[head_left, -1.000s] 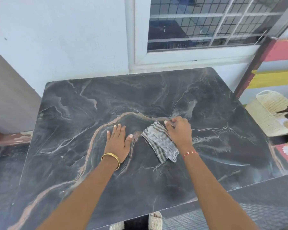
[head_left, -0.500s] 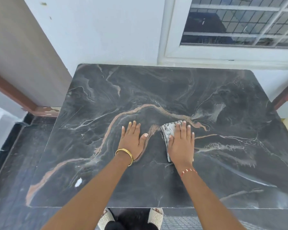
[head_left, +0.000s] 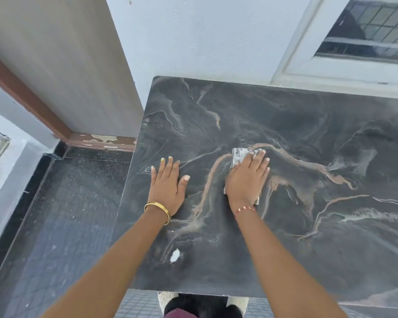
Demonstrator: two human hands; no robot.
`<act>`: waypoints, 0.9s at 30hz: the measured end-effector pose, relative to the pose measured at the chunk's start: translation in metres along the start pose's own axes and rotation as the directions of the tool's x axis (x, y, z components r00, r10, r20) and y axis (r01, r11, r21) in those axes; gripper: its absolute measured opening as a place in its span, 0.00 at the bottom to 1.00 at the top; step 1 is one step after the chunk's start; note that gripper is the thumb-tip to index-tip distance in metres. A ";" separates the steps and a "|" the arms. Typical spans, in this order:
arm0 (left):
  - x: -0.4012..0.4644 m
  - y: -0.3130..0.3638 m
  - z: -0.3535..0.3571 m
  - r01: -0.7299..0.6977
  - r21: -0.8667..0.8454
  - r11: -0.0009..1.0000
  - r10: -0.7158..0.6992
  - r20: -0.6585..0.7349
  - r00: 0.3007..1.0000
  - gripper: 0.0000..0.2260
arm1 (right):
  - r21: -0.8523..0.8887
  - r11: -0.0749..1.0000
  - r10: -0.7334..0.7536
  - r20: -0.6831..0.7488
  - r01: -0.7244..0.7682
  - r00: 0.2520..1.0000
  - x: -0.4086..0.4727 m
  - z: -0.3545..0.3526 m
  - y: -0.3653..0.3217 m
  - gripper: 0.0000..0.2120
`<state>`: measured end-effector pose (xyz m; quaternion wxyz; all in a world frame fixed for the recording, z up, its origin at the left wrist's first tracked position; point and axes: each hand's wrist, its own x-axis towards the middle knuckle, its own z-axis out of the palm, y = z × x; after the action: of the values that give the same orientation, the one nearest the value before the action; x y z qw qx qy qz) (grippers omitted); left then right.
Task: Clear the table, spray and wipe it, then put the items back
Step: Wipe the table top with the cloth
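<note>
Hands rest flat on a dark marbled surface [head_left: 285,125]: the left hand [head_left: 167,187] released, fingers straight, the right hand [head_left: 247,180] pressing straight fingers on a striped cloth [head_left: 239,154] mid-surface.

A home setting, likely a porch or entryway. A dark marble-patterned table [head_left: 285,115] stands against a pale painted wall [head_left: 193,31], beyond both hands. A white-framed window [head_left: 375,26] with a metal grille sits beyond the right hand. Left of the left hand, a door [head_left: 62,65] with a chipped brown frame [head_left: 101,141] meets dark speckled floor tiles [head_left: 62,214].
</note>
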<state>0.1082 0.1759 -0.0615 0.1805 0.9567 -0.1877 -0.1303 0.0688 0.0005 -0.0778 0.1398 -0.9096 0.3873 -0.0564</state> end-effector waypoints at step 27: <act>-0.075 -0.008 0.000 0.100 0.019 0.995 -0.100 0.001 0.995 0.25 | -0.021 0.891 -0.444 0.160 0.453 0.881 -0.064 -0.014 0.032 0.32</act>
<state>0.0437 0.2135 -0.0511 0.1646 0.9664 -0.1410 -0.1383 -0.0003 0.0228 -0.0739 0.1256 -0.9797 0.1559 -0.0069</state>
